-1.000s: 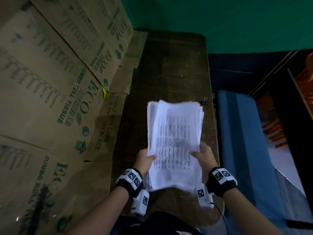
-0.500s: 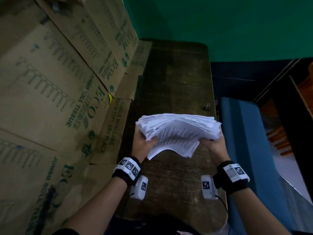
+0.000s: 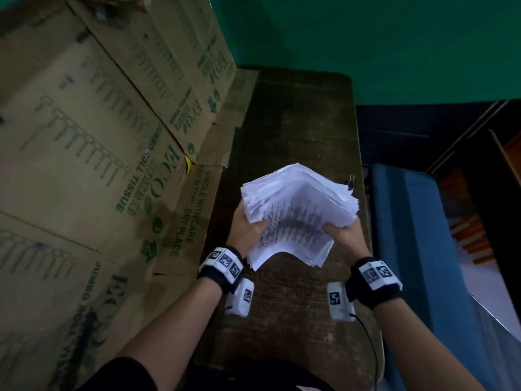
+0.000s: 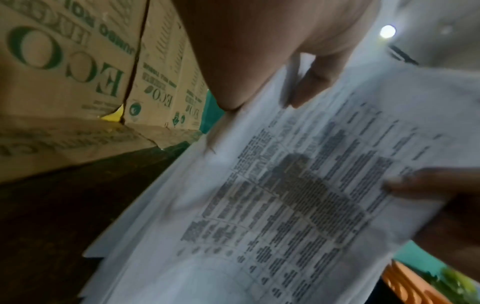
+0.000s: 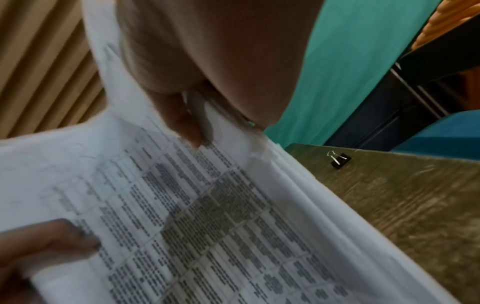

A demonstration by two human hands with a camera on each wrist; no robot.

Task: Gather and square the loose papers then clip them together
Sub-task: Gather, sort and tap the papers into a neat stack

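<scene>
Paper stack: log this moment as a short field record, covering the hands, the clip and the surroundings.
papers: thick printed stack, lifted and tilted over the table, edges still uneven
left hand: grips the stack's left side
right hand: grips the stack's right side
binder clip: black, lying on the table near its right edge, untouched
cardboard boxes: along the table's left side

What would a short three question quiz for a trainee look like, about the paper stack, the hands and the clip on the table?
1. True or false: the binder clip is already on the paper stack.
2. Which hands hold the stack? A: left hand only. B: right hand only. C: both.
3. Fill in: the clip lies on the ____, near its right edge.

Key: 1 false, it lies apart from the stack; 2 C; 3 table.
</scene>
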